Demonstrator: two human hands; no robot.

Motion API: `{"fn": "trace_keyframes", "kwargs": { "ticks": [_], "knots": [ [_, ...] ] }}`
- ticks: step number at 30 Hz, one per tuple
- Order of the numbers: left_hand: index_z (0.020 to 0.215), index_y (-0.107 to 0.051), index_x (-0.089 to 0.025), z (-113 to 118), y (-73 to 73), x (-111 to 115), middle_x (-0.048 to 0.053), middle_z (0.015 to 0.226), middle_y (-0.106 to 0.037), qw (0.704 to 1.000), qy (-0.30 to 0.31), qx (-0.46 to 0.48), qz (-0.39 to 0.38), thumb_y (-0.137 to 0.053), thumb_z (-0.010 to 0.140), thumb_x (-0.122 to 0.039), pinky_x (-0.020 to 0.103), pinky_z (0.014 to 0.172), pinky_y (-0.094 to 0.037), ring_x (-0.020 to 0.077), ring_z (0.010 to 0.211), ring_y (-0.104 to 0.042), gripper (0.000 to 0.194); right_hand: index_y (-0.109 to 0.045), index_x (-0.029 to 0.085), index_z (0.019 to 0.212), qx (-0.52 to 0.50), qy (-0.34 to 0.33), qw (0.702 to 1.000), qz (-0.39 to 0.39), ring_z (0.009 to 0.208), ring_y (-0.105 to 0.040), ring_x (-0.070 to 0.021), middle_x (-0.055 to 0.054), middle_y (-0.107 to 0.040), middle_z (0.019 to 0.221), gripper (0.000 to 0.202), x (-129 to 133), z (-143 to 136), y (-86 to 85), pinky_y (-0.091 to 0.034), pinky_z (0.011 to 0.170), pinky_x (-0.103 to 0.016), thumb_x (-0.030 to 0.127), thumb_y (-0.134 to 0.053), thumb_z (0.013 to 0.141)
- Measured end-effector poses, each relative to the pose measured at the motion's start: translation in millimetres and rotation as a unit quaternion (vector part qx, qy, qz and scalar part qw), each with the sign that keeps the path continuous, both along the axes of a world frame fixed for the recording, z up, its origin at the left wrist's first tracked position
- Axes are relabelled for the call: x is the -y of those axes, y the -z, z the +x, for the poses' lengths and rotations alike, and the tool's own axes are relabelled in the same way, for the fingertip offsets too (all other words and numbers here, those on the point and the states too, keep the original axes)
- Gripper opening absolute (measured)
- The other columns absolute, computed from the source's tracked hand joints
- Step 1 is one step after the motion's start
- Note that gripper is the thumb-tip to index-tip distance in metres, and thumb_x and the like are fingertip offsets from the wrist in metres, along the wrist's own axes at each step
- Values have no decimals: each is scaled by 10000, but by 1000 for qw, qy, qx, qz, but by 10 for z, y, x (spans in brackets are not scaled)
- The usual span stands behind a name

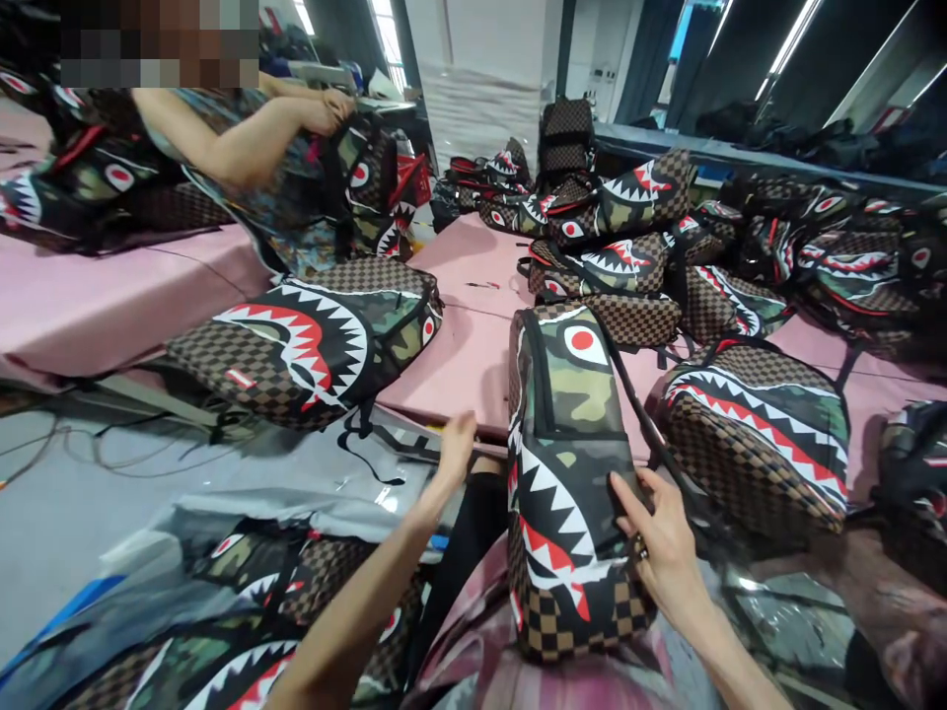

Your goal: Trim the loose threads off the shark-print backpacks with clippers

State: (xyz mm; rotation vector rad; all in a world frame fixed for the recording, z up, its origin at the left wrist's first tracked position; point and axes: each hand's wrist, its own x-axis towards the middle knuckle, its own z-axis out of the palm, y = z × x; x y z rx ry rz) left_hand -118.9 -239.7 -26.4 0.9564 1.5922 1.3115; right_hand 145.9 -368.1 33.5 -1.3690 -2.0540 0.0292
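Observation:
A shark-mouth backpack (573, 493) with camouflage and brown checks stands upright in front of me, close to my lap. My right hand (655, 528) is on its right side, fingers apart around the edge, and grips it there. Left of the backpack, my left hand (459, 449) is raised near the table's front edge, its fingers close together; anything between them is too small to tell. A similar backpack (311, 345) lies on the table to the left, and another (762, 424) rests to the right.
More backpacks (599, 261) are piled at the back of the pink table (473, 256). Across the table a person (244, 158) handles a bag. Bags in clear plastic (244, 592) lie low at the left. Someone's arm (865, 602) is blurred at the lower right.

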Motion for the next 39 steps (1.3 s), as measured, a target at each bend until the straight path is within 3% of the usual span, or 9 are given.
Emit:
{"fn": "trace_keyframes", "kwargs": {
  "ticks": [2, 5, 8, 16, 22, 29, 33, 36, 39],
  "knots": [
    [1131, -560, -155, 73, -350, -203, 99, 1216, -546, 978, 49, -123, 159, -524, 829, -244, 436, 1052, -305, 231, 1196, -440, 317, -406, 337, 1335, 35, -3, 999, 8, 1067, -475, -251, -129, -435, 1209, 557, 82, -24, 91, -475, 775, -412, 83, -467, 844],
    [1125, -577, -227, 333, -888, -332, 65, 1267, -529, 790, 322, -342, 395, -562, 811, -325, 530, 1071, -214, 268, 1300, -311, 329, -471, 330, 1275, 64, -74, 995, -25, 1059, -491, -228, -106, -463, 1198, 508, 98, -21, 32, -475, 782, -385, 67, -459, 841],
    [1086, -610, -257, 642, -1222, -309, 45, 1284, -529, 635, 490, -447, 396, -532, 836, -310, 617, 1056, -86, 294, 1320, -267, 267, -476, 253, 1258, 97, -125, 987, -34, 1039, -513, -208, -108, -504, 1205, 438, -37, -89, -216, -475, 784, -345, 86, -447, 855],
    [1194, -551, -256, 663, -1393, -200, 57, 1410, -391, 508, 597, -525, 331, -679, 676, -215, 590, 1055, -103, 336, 1364, -120, 535, -587, 175, 1049, 305, -163, 912, -222, 688, -615, -152, -84, -619, 1014, 336, -452, -573, -665, -405, 530, -226, 64, -444, 766],
    [1181, -532, -220, 682, -1206, -24, 89, 1360, -436, 548, 518, -536, 380, -633, 714, -208, 609, 1050, -85, 323, 1357, -152, 478, -611, 145, 860, 306, -151, 900, -272, 606, -621, -217, -91, -652, 706, 207, -515, -495, -642, -354, 508, -255, 94, -535, 675],
    [1196, -503, -211, 727, -875, 103, 85, 1348, -448, 622, 424, -531, 389, -363, 854, -83, 589, 1065, -83, 274, 1377, -144, 391, -522, 175, 765, -7, -241, 915, -324, 557, -527, -97, 41, -569, 631, 193, -359, -449, -444, -350, 523, -188, 19, -454, 674],
    [1234, -477, -200, 555, -825, 94, 98, 1386, -405, 660, 429, -467, 403, -403, 840, -89, 530, 1085, -143, 241, 1374, -176, 416, -553, 171, 892, -41, -261, 922, -284, 659, -552, -111, 4, -595, 770, 285, -277, -373, -392, -394, 590, -202, 4, -445, 687],
    [1092, -580, -183, 379, -906, 357, 115, 1232, -549, 764, 405, -384, 324, -464, 846, -224, 463, 1019, -310, 253, 1253, -400, 274, -534, 190, 1084, -19, -247, 935, -253, 805, -577, -135, -48, -602, 985, 461, -181, -244, -374, -414, 638, -222, -20, -406, 695],
    [753, -624, -138, 279, -940, 818, 99, 744, -657, 884, 415, -213, 25, -405, 851, -468, 343, 698, -492, 221, 762, -635, 408, -539, 183, 1056, -17, -216, 952, -217, 767, -566, -127, -51, -591, 946, 416, -70, -165, -320, -399, 591, -212, -20, -380, 729]
  ]
}}
